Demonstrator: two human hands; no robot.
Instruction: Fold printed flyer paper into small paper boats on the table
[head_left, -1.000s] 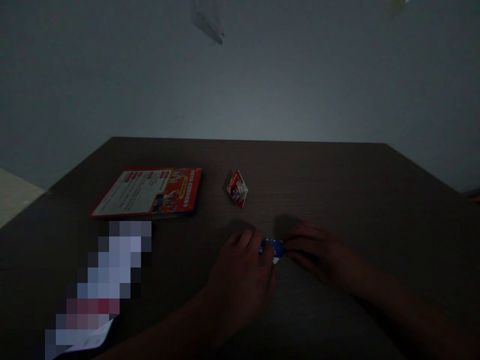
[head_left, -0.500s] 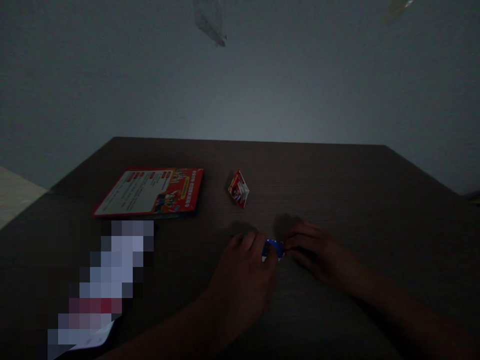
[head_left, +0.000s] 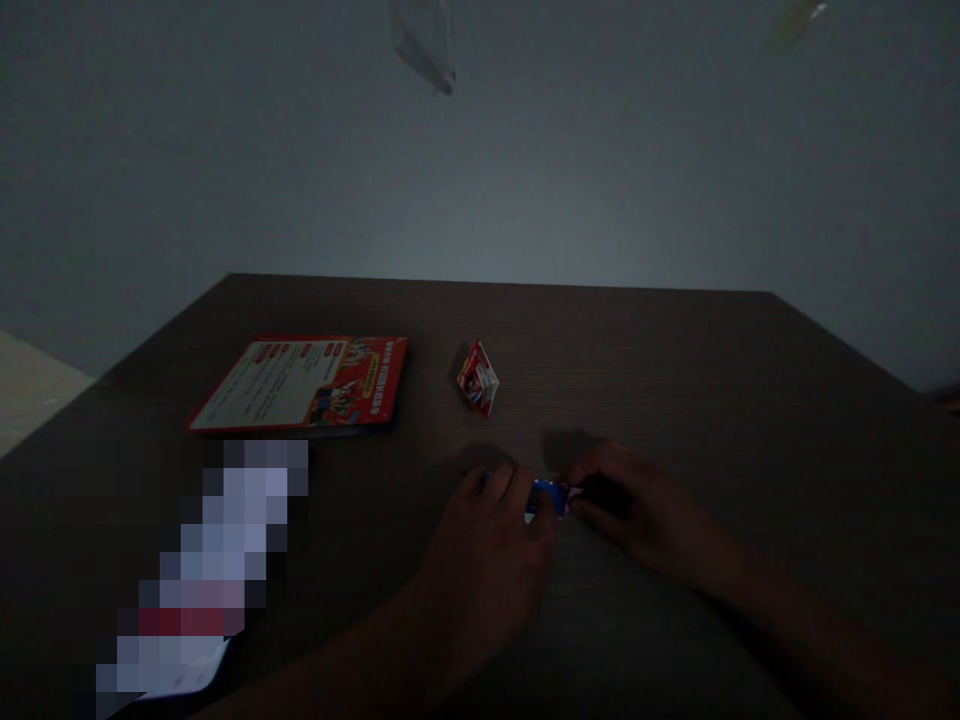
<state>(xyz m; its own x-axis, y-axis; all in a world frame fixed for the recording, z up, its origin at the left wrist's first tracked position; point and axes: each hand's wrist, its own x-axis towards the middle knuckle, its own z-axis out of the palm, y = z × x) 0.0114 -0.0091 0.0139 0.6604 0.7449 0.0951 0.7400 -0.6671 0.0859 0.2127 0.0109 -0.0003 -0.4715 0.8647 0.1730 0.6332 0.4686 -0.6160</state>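
Note:
Low in the middle of the view, my left hand is closed over a small blue printed paper with white edges, pressing it near the table. Most of the paper is hidden under the fingers. My right hand pinches the paper's right end between thumb and forefinger, where a pale pinkish bit shows. Beyond both hands a small red and white folded paper rests by itself on the table.
A red and white printed booklet lies on the dark wooden table at the left. In front of it is a phone-like device, mostly pixelated. Behind the table rises a grey wall with a clear plastic holder.
The fingers of my right hand have bent and drawn closer in, and a pinkish edge now shows at the paper's right end. My left hand stays put.

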